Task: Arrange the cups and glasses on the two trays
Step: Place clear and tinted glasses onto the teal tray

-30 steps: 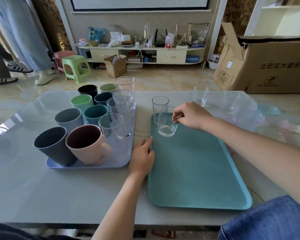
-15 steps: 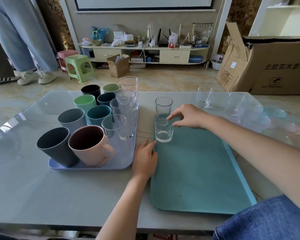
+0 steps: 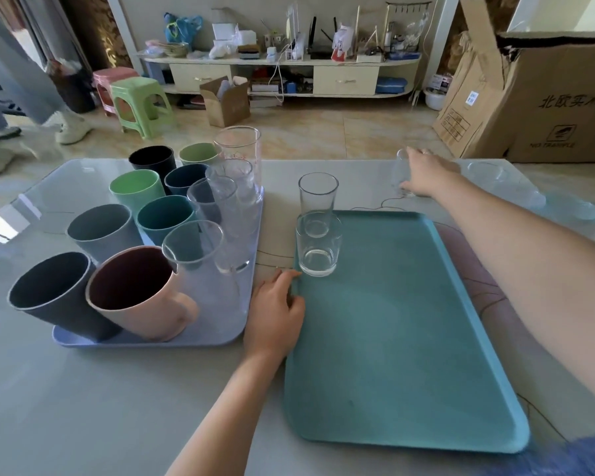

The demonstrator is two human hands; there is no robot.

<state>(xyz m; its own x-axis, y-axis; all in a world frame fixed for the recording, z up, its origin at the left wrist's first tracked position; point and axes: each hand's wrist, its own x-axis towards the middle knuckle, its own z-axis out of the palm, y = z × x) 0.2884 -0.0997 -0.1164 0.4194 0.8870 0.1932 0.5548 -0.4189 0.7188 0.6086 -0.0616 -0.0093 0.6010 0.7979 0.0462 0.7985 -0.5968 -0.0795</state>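
Two trays lie on the glass-topped table [image 3: 83, 389]. The lavender tray [image 3: 172, 340] on the left carries eight opaque cups: a dark grey one [image 3: 55, 297], a pink handled mug [image 3: 141, 293], a grey-blue cup [image 3: 102, 231], a light green cup [image 3: 136, 188], a teal cup [image 3: 167, 218], a navy cup [image 3: 184, 178], a black cup [image 3: 152, 159] and a sage cup [image 3: 198, 153]. Four clear glasses stand along its right side, the tallest [image 3: 239, 156] at the back.

The left hand [image 3: 275, 314] rests with relaxed fingers against the near-left edge of the teal tray [image 3: 409, 355]. That tray holds two short clear tumblers [image 3: 318, 247] in its far-left corner, one behind the other.

The right hand [image 3: 426, 175] reaches beyond the teal tray and curls around a clear glass [image 3: 400, 173] standing on the table. Further right, at least two more clear glasses [image 3: 486, 175] stand blurred.
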